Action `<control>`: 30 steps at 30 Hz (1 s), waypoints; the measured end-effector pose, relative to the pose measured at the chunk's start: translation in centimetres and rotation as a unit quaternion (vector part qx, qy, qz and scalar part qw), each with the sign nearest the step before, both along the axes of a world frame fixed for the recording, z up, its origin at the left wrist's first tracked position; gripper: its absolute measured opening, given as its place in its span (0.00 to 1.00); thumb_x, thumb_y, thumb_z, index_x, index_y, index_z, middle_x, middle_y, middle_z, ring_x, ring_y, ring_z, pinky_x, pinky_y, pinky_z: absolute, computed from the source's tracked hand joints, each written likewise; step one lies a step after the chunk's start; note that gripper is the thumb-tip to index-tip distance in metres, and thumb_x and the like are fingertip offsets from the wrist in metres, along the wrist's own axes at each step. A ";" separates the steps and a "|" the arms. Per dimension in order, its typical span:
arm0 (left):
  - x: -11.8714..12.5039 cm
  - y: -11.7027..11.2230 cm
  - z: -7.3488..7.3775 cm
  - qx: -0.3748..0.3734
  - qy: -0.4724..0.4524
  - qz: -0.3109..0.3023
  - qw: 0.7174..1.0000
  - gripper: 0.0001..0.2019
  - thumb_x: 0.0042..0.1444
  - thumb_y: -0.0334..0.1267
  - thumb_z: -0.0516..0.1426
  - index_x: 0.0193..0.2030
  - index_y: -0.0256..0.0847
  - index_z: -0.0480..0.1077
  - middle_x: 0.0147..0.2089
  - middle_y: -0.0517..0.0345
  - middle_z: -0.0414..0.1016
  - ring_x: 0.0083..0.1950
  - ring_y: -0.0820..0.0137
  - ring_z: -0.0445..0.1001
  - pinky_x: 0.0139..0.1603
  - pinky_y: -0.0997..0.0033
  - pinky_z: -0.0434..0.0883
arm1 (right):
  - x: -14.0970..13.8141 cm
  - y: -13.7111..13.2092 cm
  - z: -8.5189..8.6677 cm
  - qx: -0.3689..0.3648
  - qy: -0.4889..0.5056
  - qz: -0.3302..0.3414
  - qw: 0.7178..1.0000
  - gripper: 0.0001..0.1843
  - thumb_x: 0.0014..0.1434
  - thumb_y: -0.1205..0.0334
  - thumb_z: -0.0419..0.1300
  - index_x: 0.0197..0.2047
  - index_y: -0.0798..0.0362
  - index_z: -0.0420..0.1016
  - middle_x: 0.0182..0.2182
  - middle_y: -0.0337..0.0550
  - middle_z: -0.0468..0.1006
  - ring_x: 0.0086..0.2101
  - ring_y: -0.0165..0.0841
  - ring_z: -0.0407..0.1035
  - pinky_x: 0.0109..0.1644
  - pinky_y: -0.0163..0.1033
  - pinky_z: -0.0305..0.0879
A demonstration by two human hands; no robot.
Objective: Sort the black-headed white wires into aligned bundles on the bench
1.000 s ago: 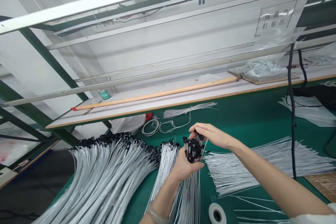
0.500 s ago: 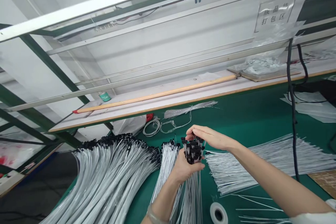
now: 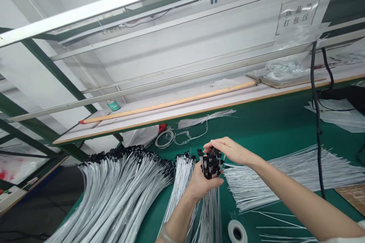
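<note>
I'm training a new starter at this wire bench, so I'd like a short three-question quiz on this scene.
1. Which hand cups the bundle of wires from below?
2. True or false: the white roll sits on the green mat.
3. Fill in the blank: the cable hanging at the right is ___.

Key: 1. Left hand. 2. True. 3. Black.
</note>
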State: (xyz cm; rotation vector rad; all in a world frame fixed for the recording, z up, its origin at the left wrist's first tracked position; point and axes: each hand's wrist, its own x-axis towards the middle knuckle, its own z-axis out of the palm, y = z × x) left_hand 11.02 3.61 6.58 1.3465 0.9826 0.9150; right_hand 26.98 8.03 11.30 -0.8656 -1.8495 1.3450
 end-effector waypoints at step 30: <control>0.1 0.1 0.1 -0.043 -0.034 0.011 0.998 0.12 0.34 0.28 0.64 0.30 0.36 0.71 0.25 0.59 0.74 0.27 0.70 0.70 0.31 0.69 0.68 | 1.0 -2.0 -2.0 0.163 -0.002 -0.211 0.964 0.18 0.55 0.54 0.55 0.47 0.50 0.72 0.44 0.49 0.74 0.40 0.40 0.69 0.38 0.44 0.68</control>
